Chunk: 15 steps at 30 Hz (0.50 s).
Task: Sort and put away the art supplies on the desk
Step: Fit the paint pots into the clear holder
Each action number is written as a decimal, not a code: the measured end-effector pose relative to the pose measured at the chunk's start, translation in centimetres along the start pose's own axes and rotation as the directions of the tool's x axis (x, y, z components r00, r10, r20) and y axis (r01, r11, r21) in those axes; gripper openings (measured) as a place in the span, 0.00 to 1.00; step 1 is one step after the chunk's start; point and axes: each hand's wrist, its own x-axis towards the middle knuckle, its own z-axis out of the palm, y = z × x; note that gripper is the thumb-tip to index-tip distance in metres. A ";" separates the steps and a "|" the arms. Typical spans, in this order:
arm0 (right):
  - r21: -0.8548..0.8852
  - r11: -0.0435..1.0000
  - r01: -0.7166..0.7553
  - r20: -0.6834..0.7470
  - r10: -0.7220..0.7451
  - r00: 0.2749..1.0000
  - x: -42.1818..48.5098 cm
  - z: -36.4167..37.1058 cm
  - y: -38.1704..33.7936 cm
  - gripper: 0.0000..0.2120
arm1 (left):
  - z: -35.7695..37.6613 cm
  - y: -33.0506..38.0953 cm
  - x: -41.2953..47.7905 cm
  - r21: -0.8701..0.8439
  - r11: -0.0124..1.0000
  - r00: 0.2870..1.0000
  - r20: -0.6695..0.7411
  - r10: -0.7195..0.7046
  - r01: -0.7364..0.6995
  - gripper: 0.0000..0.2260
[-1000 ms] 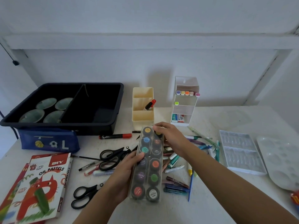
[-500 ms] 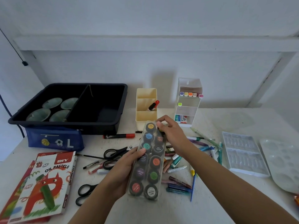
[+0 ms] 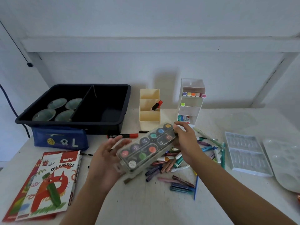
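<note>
Paint case (image 3: 146,149) aslant between left hand (image 3: 105,161) and right hand (image 3: 186,143)

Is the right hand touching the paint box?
Touching. The head view shows the right hand gripping the far end of the paint box, fingers curled round it.

A paint case (image 3: 146,148) is gripped, tilted above the tabletop (image 3: 146,207), by the right hand (image 3: 186,143); the left hand (image 3: 105,159) is spread at its near end.
</note>
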 end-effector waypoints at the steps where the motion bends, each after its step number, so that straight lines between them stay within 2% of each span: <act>1: 0.047 0.998 -0.038 0.002 0.038 0.999 -0.1 -0.3 0.2 0.08 | -0.2 0.1 -0.1 -0.074 0.996 0.999 -0.010 0.045 -0.045 0.23; 4: 0.148 0.982 -0.118 0.013 0.118 0.993 -0.6 -1.1 0.6 0.11 | -0.7 0.0 -0.5 -0.150 0.981 0.993 -0.021 0.119 -0.121 0.19; 9: 0.233 0.964 -0.126 0.020 0.125 0.992 -1.3 -1.8 0.7 0.10 | 0.0 -0.7 -0.4 0.091 0.977 0.981 -0.021 0.194 -0.191 0.18; 12: 0.285 0.953 -0.107 0.073 0.090 0.993 -1.6 -2.4 0.3 0.07 | 0.9 -1.0 0.2 0.062 0.982 0.980 -0.084 0.182 -0.177 0.17; 15: 0.259 0.960 -0.110 0.166 0.068 0.984 -1.8 -2.7 -0.1 0.11 | 1.6 -0.9 0.8 0.005 0.992 0.985 -0.117 0.125 -0.125 0.18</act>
